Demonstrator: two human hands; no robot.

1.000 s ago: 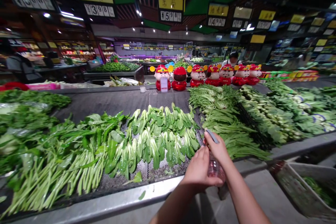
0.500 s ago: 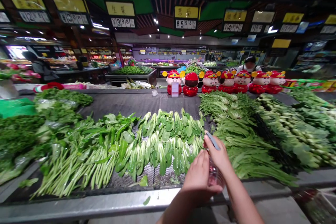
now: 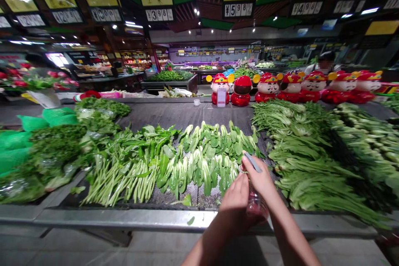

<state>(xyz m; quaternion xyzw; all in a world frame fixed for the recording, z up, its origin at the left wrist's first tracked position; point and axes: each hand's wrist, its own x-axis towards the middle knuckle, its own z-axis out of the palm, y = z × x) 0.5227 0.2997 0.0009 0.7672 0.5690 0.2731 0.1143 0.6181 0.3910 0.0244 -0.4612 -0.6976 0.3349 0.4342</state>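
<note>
Both hands are closed on a clear, reddish spray bottle [image 3: 256, 204] with a grey top, in front of the vegetable stand. My right hand [image 3: 262, 176] wraps around its upper part, and the grey piece shows above the fingers. My left hand [image 3: 233, 195] grips the bottle body from the left, fingers pressed together. Just beyond the hands lie rows of leafy greens with pale stalks [image 3: 205, 170], wet with droplets, on a dark mesh surface. Much of the bottle is hidden behind the fingers and wrists.
Long-stemmed greens [image 3: 124, 183] lie left, and more leafy bunches [image 3: 311, 178] right. A metal edge [image 3: 140, 219] runs along the stand's front. Several red figurines [image 3: 240, 91] line the back ledge near a small white cup [image 3: 196, 102]. A person [image 3: 324, 64] stands behind.
My view has turned left and tipped down, so the vegetables and figurines sit further right and the signs higher. Both hands keep their hold on the spray bottle.
</note>
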